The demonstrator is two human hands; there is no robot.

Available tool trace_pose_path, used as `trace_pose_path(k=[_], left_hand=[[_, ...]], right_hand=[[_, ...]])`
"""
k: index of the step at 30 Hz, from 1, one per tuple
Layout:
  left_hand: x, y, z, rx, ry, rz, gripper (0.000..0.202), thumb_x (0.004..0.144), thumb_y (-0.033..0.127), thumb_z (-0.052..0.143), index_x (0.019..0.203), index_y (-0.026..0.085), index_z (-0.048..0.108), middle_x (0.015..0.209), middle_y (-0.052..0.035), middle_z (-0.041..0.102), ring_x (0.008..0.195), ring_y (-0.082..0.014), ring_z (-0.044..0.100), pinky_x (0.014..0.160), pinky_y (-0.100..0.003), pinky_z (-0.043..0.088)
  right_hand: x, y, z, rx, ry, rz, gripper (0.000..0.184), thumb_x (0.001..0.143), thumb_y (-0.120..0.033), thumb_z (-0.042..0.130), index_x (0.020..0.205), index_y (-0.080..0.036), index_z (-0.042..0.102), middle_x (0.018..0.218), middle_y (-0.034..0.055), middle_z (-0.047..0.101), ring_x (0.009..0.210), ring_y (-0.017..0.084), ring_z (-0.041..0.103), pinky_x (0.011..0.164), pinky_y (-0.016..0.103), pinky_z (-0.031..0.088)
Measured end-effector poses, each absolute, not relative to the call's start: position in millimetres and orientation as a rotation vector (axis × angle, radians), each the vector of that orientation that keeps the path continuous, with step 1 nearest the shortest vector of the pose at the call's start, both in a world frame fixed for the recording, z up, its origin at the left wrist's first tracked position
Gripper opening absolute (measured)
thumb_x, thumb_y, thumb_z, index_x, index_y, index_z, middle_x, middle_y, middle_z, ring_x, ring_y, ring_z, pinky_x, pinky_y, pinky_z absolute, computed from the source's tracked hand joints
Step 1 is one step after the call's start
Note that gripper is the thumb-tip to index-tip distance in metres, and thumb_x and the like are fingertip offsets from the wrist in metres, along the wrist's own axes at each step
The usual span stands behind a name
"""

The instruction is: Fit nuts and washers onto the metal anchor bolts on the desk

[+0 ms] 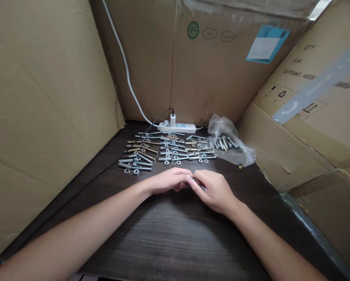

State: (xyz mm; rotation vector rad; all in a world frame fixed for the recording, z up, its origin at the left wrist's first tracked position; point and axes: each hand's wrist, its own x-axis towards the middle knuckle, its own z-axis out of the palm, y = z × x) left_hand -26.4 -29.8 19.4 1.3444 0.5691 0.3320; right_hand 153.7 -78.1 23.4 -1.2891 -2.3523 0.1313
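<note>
My left hand (175,179) and my right hand (214,189) meet above the dark table, fingertips touching. Between them is a small silvery bolt (192,178), mostly covered by the fingers. The fingers of my left hand curl round one end of it, while my right thumb and fingers pinch the other. Just beyond the hands lie rows of bolts (171,147), silver and brass-coloured, with loose nuts (136,171) and washers (206,160) beside them.
A clear plastic bag (239,150) with several bolts lies at the right rear. Behind the rows sits a white power strip (183,128) with a plugged-in charger (173,120). A black cable (95,177) crosses the table's left side. Cardboard walls (151,58) surround the table.
</note>
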Motion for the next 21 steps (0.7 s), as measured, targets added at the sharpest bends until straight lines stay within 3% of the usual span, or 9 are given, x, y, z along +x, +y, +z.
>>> trace_pose_path(k=[7, 17, 21], left_hand=[[-27.3, -29.1, 17.3, 1.339, 0.525, 0.337, 0.029, 0.082, 0.043, 0.054, 0.081, 0.015, 0.049, 0.063, 0.0049, 0.033, 0.056, -0.0081, 0.027, 0.051, -0.02, 0.021], [-26.5, -28.2, 15.6, 1.331, 0.498, 0.355, 0.026, 0.082, 0.039, 0.052, 0.076, 0.014, 0.048, 0.063, 0.0047, 0.034, 0.055, -0.0074, 0.026, 0.049, -0.02, 0.019], [-26.9, -26.6, 11.0, 1.298, 0.49, 0.362, 0.026, 0.083, 0.039, 0.051, 0.078, 0.014, 0.048, 0.064, 0.0048, 0.034, 0.054, -0.007, 0.025, 0.048, -0.02, 0.018]], right_hand=[[153.1, -81.1, 27.5, -1.271, -2.314, 0.149, 0.018, 0.088, -0.032, 0.047, 0.076, -0.019, 0.05, 0.069, 0.0011, 0.054, 0.063, 0.014, 0.048, 0.061, 0.025, 0.034], [153.4, -79.0, 25.1, -1.29, -2.347, 0.134, 0.032, 0.093, -0.035, 0.042, 0.065, -0.019, 0.046, 0.06, -0.0004, 0.05, 0.056, 0.012, 0.044, 0.057, 0.025, 0.029], [153.2, -80.1, 26.8, -1.321, -2.314, 0.126, 0.025, 0.09, -0.035, 0.046, 0.07, -0.019, 0.047, 0.064, 0.0, 0.052, 0.059, 0.013, 0.046, 0.059, 0.025, 0.031]])
